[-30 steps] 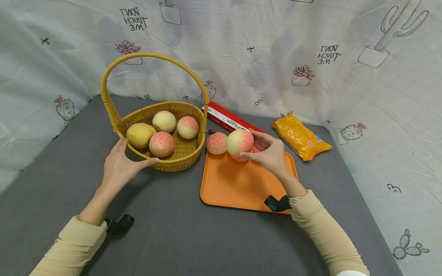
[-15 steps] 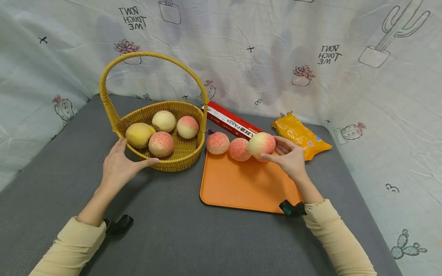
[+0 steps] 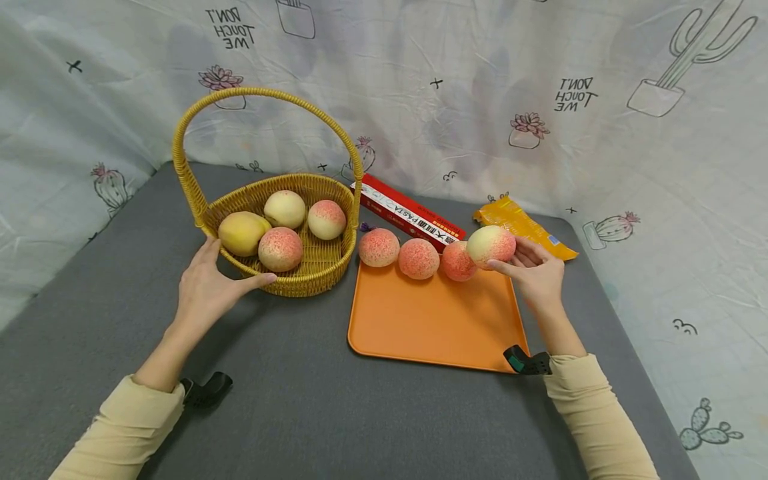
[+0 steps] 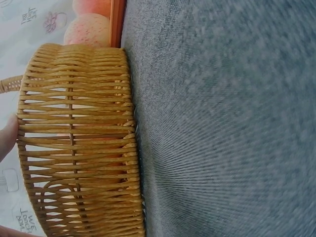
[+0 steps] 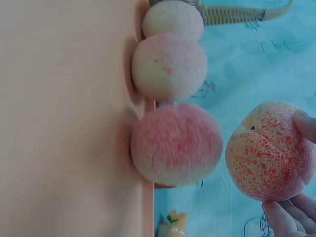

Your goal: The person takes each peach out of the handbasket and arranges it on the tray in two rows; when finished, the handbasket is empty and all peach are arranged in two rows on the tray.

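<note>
In the head view my right hand [image 3: 539, 277] pinches a pale yellow and pink peach [image 3: 491, 245] between thumb and fingers. The peach is raised over the right end of a row on the orange tray [image 3: 432, 327]. That row, along the tray's back edge, holds a left peach [image 3: 379, 247], a middle peach [image 3: 419, 259] and a right peach [image 3: 459, 261], partly covered by the held one. My left hand [image 3: 207, 287] rests on the yellow wicker basket's rim [image 3: 306, 287], thumb and fingers spread. The right wrist view shows the held peach [image 5: 269, 153] apart from the row.
Inside the basket lie a yellow mango [image 3: 243, 233] and peaches, one of them reddish [image 3: 280, 249]. A red pasta box [image 3: 408, 210] lies behind the tray. An orange packet [image 3: 525, 227] is at the back right, partly behind the right hand. The basket's tall handle [image 3: 264, 92] arches above it.
My right hand has carried the peach rightward along the row, uncovering the middle peach and then most of the right one. The left hand has stayed at the basket rim.
</note>
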A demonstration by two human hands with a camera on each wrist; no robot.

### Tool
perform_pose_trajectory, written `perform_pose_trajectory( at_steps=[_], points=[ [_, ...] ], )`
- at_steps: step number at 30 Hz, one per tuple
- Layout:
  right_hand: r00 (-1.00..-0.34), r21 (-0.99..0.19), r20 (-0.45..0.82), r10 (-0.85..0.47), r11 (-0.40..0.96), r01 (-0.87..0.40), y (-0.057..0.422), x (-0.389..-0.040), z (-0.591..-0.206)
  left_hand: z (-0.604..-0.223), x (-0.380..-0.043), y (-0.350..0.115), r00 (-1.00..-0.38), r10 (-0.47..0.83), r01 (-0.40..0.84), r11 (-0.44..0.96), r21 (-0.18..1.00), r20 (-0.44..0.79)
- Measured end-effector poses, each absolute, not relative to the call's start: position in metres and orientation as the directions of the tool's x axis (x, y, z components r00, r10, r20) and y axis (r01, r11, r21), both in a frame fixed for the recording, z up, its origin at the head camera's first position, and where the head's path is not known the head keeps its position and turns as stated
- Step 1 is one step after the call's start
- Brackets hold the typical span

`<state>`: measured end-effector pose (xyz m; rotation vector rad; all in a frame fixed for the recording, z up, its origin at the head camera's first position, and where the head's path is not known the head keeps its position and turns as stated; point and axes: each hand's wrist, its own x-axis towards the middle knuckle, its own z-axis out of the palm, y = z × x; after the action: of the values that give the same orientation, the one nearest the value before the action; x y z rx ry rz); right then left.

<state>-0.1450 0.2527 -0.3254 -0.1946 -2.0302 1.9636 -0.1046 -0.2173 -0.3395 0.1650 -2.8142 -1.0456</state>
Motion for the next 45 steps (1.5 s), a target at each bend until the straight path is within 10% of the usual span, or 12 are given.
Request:
perform_pose_trajectory(
  at_steps=[13, 22, 45],
  points=[
    [-0.918, -0.974, 0.197, 0.344, 0.172, -0.144, 0.329, -0.187, -0.4, -0.34, -0.105, -0.217, -0.985, -0.152, -0.063, 0.757, 0.65, 0.081],
    [-0.935, -0.851, 0.089, 0.344, 0.514, 0.108, 0.292, -0.15, -0.356, -0.34, -0.105, -0.217, -0.985, -0.149, -0.058, 0.76, 0.648, 0.087],
    [-0.973, -0.611, 0.231, -0.015, 0.776, -0.157, 0.292, -0.157, -0.363, -0.34, -0.105, -0.217, -0.985, -0.154, -0.065, 0.758, 0.649, 0.081]
  ],
)
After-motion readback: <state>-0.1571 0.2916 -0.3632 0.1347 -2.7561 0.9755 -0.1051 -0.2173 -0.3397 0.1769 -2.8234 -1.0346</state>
